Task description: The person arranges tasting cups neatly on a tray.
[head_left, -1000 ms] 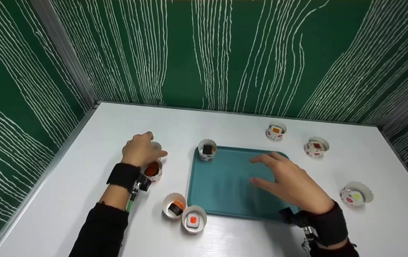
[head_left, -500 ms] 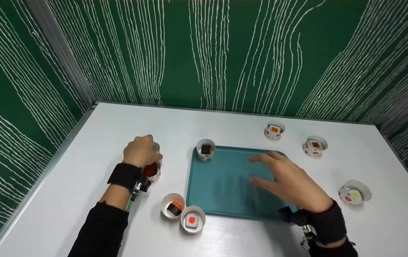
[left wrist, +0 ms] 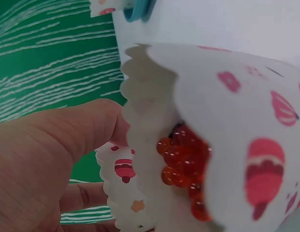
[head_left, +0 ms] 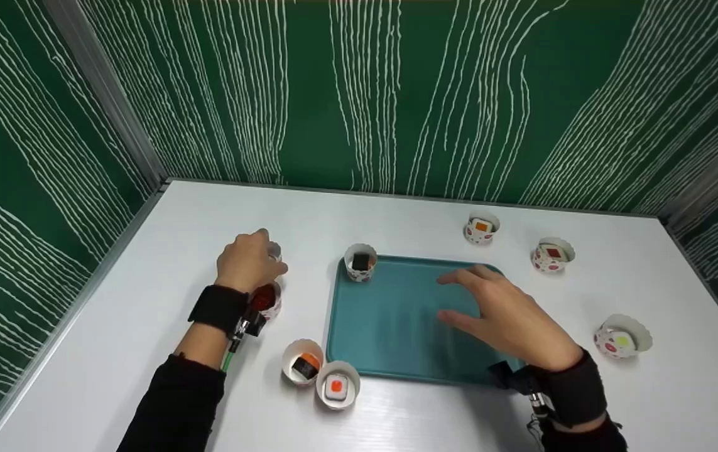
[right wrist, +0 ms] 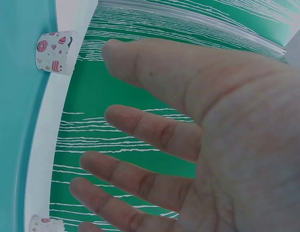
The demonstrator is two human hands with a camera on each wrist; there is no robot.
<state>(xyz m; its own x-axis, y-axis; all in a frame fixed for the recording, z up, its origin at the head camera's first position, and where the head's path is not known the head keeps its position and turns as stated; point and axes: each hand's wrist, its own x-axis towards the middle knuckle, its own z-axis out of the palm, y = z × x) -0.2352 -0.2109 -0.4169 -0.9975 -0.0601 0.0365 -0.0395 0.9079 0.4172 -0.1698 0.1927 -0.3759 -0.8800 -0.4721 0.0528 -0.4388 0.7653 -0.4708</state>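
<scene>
At the left of the table my left hand [head_left: 247,260] grips a printed paper cup [head_left: 275,251], mostly hidden by the fingers in the head view. The left wrist view shows thumb and fingers about that cup's scalloped wall [left wrist: 118,181]. Right beside it, nearer me, stands another paper cup [left wrist: 266,145] holding a piece topped with red roe [left wrist: 184,162]. My right hand [head_left: 509,314] hovers over the teal tray [head_left: 390,320], thumb and fingers spread, holding nothing. A paper cup [head_left: 360,263] with a black-wrapped sushi piece stands on the tray's far left corner.
Two cups, one with orange-and-black sushi [head_left: 302,364] and one with a white roll [head_left: 337,387], stand by the tray's near left corner. Three more cups [head_left: 481,229] [head_left: 550,256] [head_left: 622,339] with sushi stand beyond and right of the tray. Green panels [head_left: 359,94] wall the table.
My left hand's fingers and thumb have closed in on the far left cup. The right hand keeps its place over the tray. The head view has shifted slightly.
</scene>
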